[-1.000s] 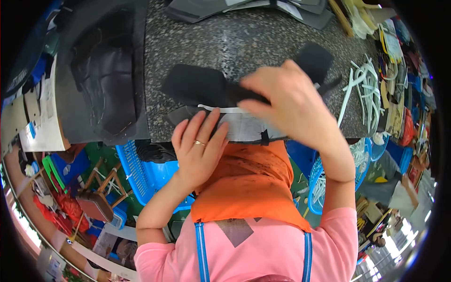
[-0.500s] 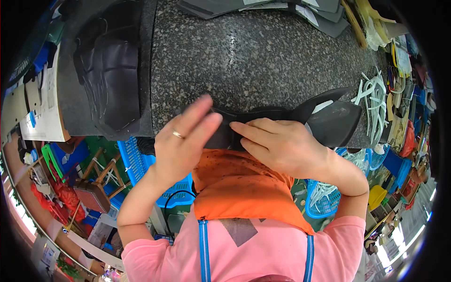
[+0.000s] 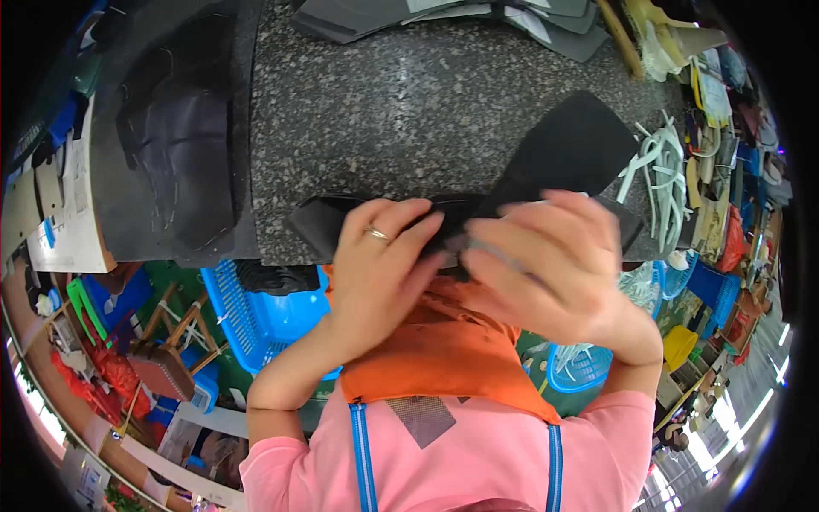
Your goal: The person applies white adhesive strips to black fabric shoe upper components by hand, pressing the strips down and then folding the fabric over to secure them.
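Observation:
A black, leather-like sheet piece (image 3: 580, 141) lies along the near edge of the speckled stone worktop, its broad right flap raised and turned over toward the far side. On the near edge, my left hand (image 3: 375, 269), with a ring on one finger, pinches the piece with bent fingers and thumb. My right hand (image 3: 554, 269) is just right of it, over the same piece, fingers curled and smeared by motion. Whether it grips anything is unclear. The hands cover the piece's middle.
Stacked dark grey pieces (image 3: 554, 34) lie at the worktop's far edge. Pale strips (image 3: 661, 183) are heaped at the right. Black shaped pieces (image 3: 183, 154) rest on the left mat. Blue baskets (image 3: 235, 316) stand below the worktop. An orange apron (image 3: 435, 358) covers my front.
My left hand has come down onto the black piece and closed. The piece's right flap has swung up and over toward the far side. My right hand has shifted slightly right and lifted.

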The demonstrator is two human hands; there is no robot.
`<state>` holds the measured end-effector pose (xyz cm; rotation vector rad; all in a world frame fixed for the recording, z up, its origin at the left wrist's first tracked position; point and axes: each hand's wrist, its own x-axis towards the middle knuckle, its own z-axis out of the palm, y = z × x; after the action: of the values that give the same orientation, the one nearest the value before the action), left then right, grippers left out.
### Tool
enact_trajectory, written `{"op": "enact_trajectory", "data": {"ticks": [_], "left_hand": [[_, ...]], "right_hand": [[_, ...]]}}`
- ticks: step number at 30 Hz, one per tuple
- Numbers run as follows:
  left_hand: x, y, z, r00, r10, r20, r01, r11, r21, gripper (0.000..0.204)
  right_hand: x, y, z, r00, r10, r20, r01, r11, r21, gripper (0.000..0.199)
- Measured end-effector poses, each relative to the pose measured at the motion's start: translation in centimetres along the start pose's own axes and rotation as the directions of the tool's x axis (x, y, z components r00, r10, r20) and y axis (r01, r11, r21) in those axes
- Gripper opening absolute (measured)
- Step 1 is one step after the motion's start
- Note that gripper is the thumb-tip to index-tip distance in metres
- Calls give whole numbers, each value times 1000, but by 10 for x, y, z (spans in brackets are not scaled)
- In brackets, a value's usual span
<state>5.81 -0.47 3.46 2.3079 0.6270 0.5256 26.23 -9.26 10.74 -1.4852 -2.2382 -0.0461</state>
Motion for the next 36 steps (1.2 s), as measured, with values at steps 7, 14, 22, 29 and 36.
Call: {"op": "enact_trajectory", "data": {"ticks": [7,14,22,29,36], "left_hand": [[29,36,10,991,102,82,-113,982,153,32],[38,32,18,985,101,138,-81,987,-142,29],[43,48,27,809,403,429,-569,721,395,34],[86,59,28,679,345,648,-615,750,245,31],[88,62,27,588,303,750,-641,740,203,31]], "right_hand": [[-43,20,-16,909,279,311,-169,926,-337,41],[-68,19,-14,640,554,533,-615,784,-76,45],[-77,27,20,598,801,19,-768,567,298,23],[-83,22,27,610,793,5,-772,593,228,25],[-86,9,29,852,518,-69,-523,847,-99,47]]}}
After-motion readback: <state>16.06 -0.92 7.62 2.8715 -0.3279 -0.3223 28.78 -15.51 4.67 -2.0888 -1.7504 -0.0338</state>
